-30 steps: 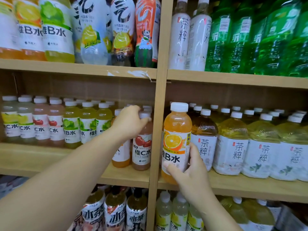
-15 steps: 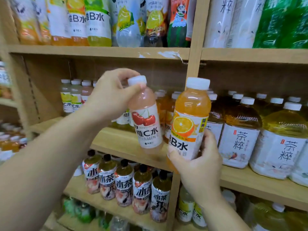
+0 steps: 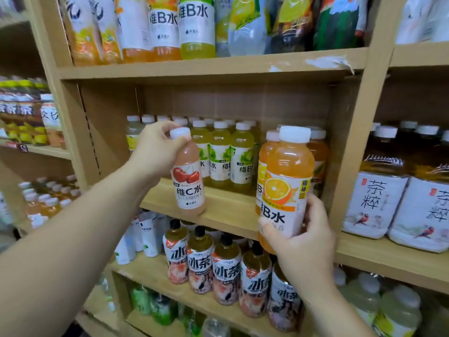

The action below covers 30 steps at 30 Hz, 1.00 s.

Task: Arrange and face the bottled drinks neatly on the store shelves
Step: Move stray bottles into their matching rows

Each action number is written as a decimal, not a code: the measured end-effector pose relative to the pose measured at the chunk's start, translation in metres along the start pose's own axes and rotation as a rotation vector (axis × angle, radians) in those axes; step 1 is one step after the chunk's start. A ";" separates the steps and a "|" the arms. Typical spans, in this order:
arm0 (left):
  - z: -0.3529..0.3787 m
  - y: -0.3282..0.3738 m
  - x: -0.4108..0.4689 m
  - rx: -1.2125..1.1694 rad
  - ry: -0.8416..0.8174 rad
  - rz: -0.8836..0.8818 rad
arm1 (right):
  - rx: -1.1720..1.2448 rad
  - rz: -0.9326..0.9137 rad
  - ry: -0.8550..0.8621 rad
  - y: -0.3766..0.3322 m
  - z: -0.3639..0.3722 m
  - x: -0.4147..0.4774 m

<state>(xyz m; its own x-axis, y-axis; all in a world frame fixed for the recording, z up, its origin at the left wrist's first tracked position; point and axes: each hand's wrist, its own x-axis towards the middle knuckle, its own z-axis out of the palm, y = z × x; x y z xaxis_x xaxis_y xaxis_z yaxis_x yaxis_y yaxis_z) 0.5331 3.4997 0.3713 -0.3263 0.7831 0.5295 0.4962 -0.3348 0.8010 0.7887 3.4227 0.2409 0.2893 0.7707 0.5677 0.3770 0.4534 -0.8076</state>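
Note:
My left hand (image 3: 155, 149) grips the neck of a pink cherry vitamin C bottle (image 3: 188, 181), held upright with its label facing me, just above the front of the middle shelf (image 3: 228, 215). My right hand (image 3: 303, 239) holds the lower half of an orange vitamin B bottle (image 3: 288, 183) in front of the shelf's right end, beside other orange bottles (image 3: 266, 166). Behind the two held bottles stands a row of green vitamin B bottles (image 3: 221, 156).
A wooden upright (image 3: 352, 142) separates this bay from large tea bottles (image 3: 374, 203) on the right. Iced tea bottles (image 3: 226, 273) fill the shelf below. Tall drinks (image 3: 165, 27) line the shelf above. Another shelving unit (image 3: 31, 117) stands to the left.
The view has shifted left and closer. My left hand has carried the cherry bottle left and down toward the shelf front. The orange bottle has moved into the left bay.

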 end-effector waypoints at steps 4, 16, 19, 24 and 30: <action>-0.003 -0.025 0.034 -0.018 -0.092 0.026 | -0.040 0.023 0.106 0.001 0.023 0.003; 0.017 -0.063 0.095 0.089 -0.248 0.181 | -0.293 0.080 0.418 0.005 0.052 0.009; 0.027 -0.069 0.101 0.063 -0.234 0.151 | -0.359 0.150 0.404 0.010 0.057 0.011; 0.031 -0.075 0.096 0.113 -0.171 0.206 | -0.310 0.231 0.435 0.012 0.058 0.014; 0.024 -0.094 0.071 0.063 -0.240 0.296 | -0.346 0.273 0.333 0.006 0.054 0.021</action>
<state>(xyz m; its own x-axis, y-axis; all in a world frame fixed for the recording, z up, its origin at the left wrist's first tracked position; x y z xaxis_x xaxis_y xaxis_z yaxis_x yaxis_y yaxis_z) 0.4827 3.5995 0.3269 0.0329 0.7602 0.6489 0.5919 -0.5380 0.6002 0.7493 3.4655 0.2391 0.6583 0.6312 0.4101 0.5003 0.0403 -0.8649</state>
